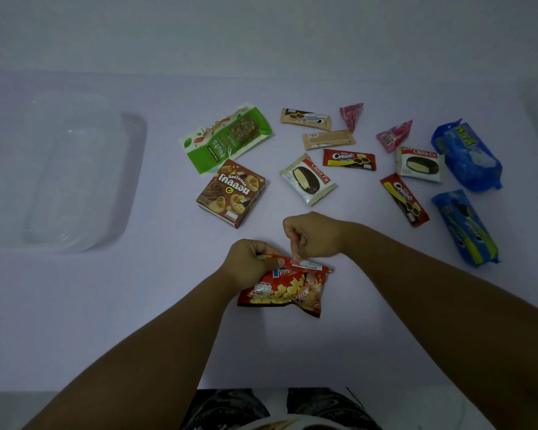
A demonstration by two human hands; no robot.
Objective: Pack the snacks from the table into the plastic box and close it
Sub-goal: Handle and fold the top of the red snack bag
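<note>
A red potato-chip bag point(288, 291) lies near the table's front edge. My left hand point(249, 263) grips its top left corner, and my right hand point(311, 235) pinches its top edge with fingers closed. The clear plastic box point(131, 169) stands open at the far left with nothing visible in it. Several snacks lie spread across the table: a green nuts pouch point(227, 138), a brown biscuit box point(230, 193), two Choco Pie packs point(308, 178) point(418, 164), red Cream-O packs point(349, 159) point(404, 199) and two blue cookie packs point(468, 155) point(465, 226).
Two beige wafer packs point(306, 118) point(328, 139) and two small pink triangular packets point(351, 114) point(394, 135) lie at the back. The table's front edge point(323, 387) runs just above my lap. A pale wall rises behind the table.
</note>
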